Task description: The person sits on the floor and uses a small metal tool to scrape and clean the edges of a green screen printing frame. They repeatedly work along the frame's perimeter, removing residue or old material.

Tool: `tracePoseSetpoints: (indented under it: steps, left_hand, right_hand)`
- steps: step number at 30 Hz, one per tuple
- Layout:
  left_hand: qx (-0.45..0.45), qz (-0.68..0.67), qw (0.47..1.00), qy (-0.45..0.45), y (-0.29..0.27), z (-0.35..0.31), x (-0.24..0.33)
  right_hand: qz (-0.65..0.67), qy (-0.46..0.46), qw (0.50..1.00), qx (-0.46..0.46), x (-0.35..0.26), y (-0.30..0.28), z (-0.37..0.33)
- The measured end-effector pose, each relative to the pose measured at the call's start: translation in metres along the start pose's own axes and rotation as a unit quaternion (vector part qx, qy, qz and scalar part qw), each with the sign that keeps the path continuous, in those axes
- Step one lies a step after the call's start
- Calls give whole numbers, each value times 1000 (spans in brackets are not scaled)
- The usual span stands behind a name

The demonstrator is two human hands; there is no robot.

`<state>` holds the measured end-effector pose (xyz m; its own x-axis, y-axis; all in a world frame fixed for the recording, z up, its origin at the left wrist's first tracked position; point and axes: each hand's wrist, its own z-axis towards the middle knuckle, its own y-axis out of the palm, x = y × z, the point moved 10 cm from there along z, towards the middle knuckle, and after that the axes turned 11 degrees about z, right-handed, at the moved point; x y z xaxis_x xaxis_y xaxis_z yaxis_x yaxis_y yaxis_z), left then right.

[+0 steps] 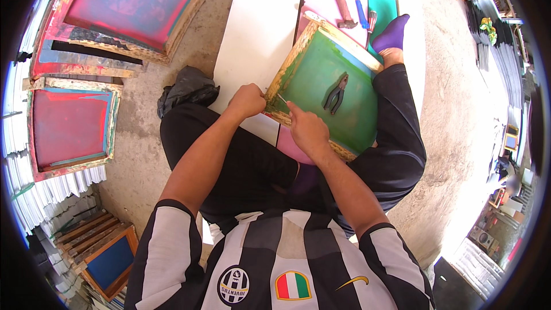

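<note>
A wooden screen-printing frame with green mesh lies tilted across my lap and the board. At its left edge my left hand is closed, its fingertips against the wood; what they pinch, if anything, is hidden. My right hand is closed around a thin metal-shafted tool, its handle covered by my fingers and its tip pointing at the frame's left corner. Dark-handled pliers rest on the green mesh, away from both hands.
Past the frame, a hammer, a blue-handled tool and a striped-handled screwdriver lie on the board. A black plastic bag sits by my left knee. Red-meshed frames stand at left; my purple-socked foot borders the frame.
</note>
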<state>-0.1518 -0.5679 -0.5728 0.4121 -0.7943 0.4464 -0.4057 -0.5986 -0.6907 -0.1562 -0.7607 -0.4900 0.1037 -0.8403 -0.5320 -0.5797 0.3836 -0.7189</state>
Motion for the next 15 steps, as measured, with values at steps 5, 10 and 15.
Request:
tracePoseSetpoints:
  steps: [5,10,15]
  left_hand:
    - [-2,0,1000,-6,-1,0,-1]
    - [9,30,999,6,-3,-4,6]
    - [-5,74,997,32,-1,-4,13]
  right_hand:
    - [-5,-2,1000,-3,-2,0,-1]
    - [2,6,1000,4,-6,-1,-1]
    - [-60,37,997,-22,-13,11,1]
